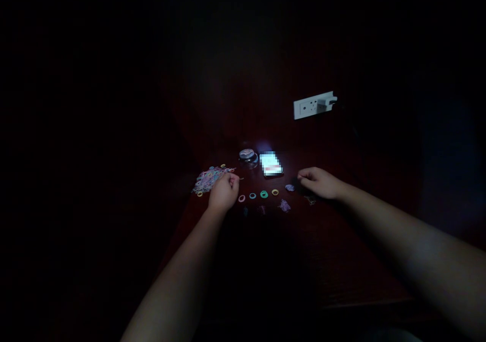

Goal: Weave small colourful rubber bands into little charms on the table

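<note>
1. Two bare forearms, the left (178, 266) and the right (410, 236), reach from the foreground across a dark red table (357, 261) in a dim room.
2. The left hand (225, 190) curls at the near right edge of a heap of multicolored bands (208, 179); a pale sliver shows beside its fingertips, but whether they grip it, one cannot tell.
3. Well apart from it, the right hand (321, 182) bends its fingers toward the thumb near a purple bundle (289, 187); what they hold, if anything, cannot be told.
4. Between the hands, a pink ring (242, 196), a blue ring (250, 196), a green ring (264, 197) and a yellow ring (275, 195) line up, with a lilac clump (284, 206) nearer the camera.
5. Behind them, a lidded jar (248, 156) stands beside a glowing phone (271, 164), its screen blurred.
6. A white socket plate (307, 109) holds a plug (326, 101) above.
</note>
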Tool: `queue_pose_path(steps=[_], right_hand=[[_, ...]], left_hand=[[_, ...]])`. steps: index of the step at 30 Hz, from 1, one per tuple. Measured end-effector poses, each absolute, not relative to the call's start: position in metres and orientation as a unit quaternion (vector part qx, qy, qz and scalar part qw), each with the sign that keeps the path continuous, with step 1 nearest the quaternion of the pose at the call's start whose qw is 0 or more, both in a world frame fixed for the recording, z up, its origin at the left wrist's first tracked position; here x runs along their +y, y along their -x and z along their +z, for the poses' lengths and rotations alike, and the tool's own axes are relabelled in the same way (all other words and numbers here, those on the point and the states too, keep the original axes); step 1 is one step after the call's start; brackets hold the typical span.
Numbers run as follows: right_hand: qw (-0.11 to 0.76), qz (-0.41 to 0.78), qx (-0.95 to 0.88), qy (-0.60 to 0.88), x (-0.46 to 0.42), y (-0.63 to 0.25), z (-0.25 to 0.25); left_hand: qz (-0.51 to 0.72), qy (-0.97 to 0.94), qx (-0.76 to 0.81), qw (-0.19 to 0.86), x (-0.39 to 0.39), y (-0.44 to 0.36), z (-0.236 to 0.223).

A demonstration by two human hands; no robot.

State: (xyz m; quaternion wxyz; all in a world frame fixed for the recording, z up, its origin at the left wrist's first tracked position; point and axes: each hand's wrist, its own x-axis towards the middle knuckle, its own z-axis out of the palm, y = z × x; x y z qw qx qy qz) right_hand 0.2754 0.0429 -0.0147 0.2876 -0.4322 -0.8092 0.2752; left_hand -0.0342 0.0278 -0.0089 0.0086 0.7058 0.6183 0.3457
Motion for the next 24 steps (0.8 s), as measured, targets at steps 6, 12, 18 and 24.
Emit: queue_pose_path(steps=[6, 12, 18, 24], right_hand=[[0.344, 0.267, -0.811, 0.390, 0.033, -0.260, -0.013], [0.373, 0.193, -0.843, 0.336, 0.018, -0.243, -0.005], [0.362, 0.179, -0.860, 0.312, 0.014, -0.236, -0.003], [0.376, 0.178, -0.854, 0.312, 0.016, -0.238, -0.006]], left_hand=[[0.331, -0.768, 0.548, -0.001, 0.010, 0.000, -0.002], [0.332, -0.809, 0.485, -0.009, -0.003, -0.023, 0.002], [0.316, -0.832, 0.456, -0.001, -0.014, -0.036, 0.006], [0.311, -0.836, 0.452, 0.000, -0.012, -0.036, 0.002]])
